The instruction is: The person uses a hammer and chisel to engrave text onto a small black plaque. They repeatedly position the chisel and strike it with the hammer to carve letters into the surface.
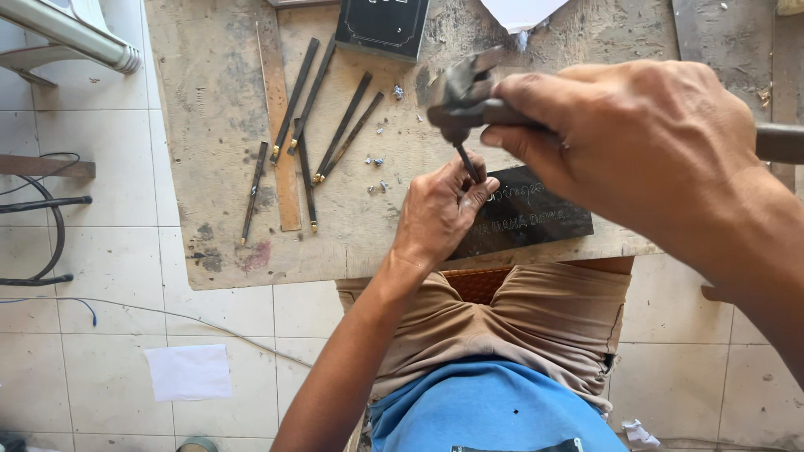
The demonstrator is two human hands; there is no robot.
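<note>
Left hand (pixel 437 211) pinches a thin chisel (pixel 467 161) near its lower end, steadying the tip on the dark slab (pixel 536 219) at the near edge of the workboard (pixel 218 125). The chisel stands steeply, its long axis tilted a little up and away, top toward the hammer (pixel 462 94). Right hand (pixel 636 138) is wrapped tight round the hammer handle, head poised just above the chisel top, lined up with it. Spare chisels (pixel 322 117) lie fanned mid-board, within reach of the left hand.
</note>
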